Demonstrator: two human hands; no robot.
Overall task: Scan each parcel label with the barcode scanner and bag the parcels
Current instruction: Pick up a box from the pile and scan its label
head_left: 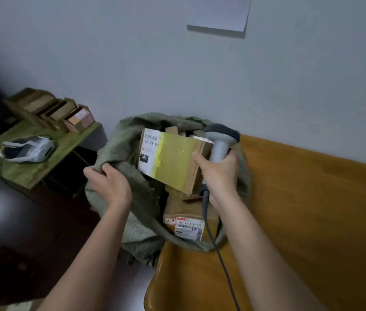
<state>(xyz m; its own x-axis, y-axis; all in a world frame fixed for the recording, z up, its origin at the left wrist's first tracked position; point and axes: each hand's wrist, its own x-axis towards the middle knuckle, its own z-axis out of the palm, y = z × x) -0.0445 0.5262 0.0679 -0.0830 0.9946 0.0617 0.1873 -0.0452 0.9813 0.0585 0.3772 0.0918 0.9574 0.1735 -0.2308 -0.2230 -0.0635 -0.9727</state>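
Note:
A green woven sack (119, 153) stands open at the left end of an orange-brown table (301, 209). My left hand (110, 185) grips the sack's left rim. My right hand (220, 173) holds a grey barcode scanner (221, 140) by its handle and, with the thumb, a cardboard parcel (173, 160) with yellow tape and a white label, tilted over the sack's mouth. Another labelled parcel (188, 223) lies lower in the sack. The scanner's cable (213, 239) trails down toward me.
To the left, a small green table (31, 171) carries a white device (31, 149) and several open cardboard boxes (51, 111). A pale wall (200, 75) runs behind, with a paper sheet (220, 12) on it. The floor at left is dark.

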